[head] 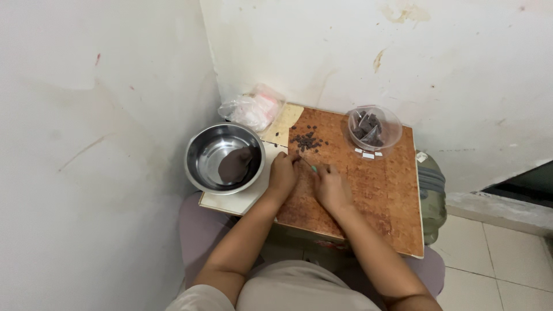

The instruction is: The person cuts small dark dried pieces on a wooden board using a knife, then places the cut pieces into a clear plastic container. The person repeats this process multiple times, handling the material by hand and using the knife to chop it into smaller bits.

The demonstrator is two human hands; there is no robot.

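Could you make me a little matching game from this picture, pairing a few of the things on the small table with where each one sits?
Things:
1. steel bowl
2. clear plastic bowl
3. plastic bag
4. pile of small dark pieces

Places:
A. far right part of the board
B. in the wall corner, behind the steel bowl
C. left edge of the table
D. just beyond the hands, mid-board

Pairs: 1-C, 2-A, 3-B, 4-D

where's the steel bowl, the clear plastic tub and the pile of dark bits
steel bowl (pixel 203 151), head view, bare inner wall at left
clear plastic tub (pixel 394 128), head view, right side wall
pile of dark bits (pixel 306 141), head view, middle of the pile
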